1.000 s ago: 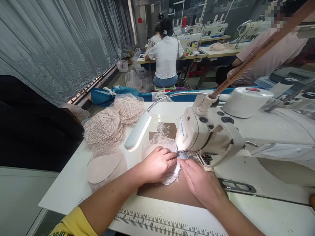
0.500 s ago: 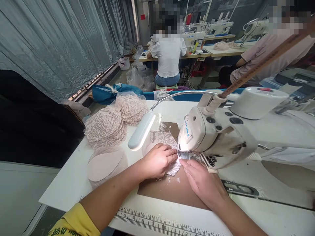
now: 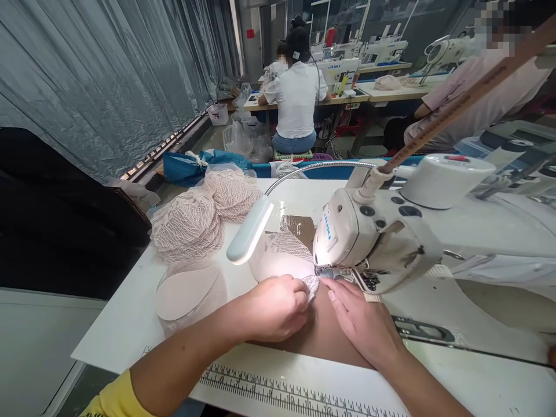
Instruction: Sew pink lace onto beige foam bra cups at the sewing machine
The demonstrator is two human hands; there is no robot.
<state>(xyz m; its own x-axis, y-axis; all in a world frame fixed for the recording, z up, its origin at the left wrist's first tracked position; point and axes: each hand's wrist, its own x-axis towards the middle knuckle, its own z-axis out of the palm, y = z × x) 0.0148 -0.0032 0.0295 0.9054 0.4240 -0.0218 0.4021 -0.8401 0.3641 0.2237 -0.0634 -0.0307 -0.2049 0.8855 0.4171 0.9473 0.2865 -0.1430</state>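
Note:
A pale pink lace piece (image 3: 286, 243) lies under the needle area of a white sewing machine (image 3: 343, 231), with a smooth pale layer showing beside the lace. My left hand (image 3: 278, 307) has its fingers curled and pinches the near part of this piece, whose lace edge is folded up at the fingertips. My right hand (image 3: 360, 318) rests flat with extended fingers on the brown bed cover (image 3: 325, 336). Its index fingertip touches the lace edge beside the presser foot. The foot itself is partly hidden by the machine head.
Stacked lace pieces (image 3: 186, 226) and smooth pale pieces (image 3: 189, 292) lie to the left. A lamp (image 3: 249, 231) on a bendy metal neck hangs over the white table (image 3: 125, 324). A thread cone (image 3: 447, 179) tops the machine. Two people sit beyond.
My left hand has gone from lying flat on the lace to pinching its near edge, slightly lower. The lace is partly folded back, baring the smooth layer. My right hand has barely moved.

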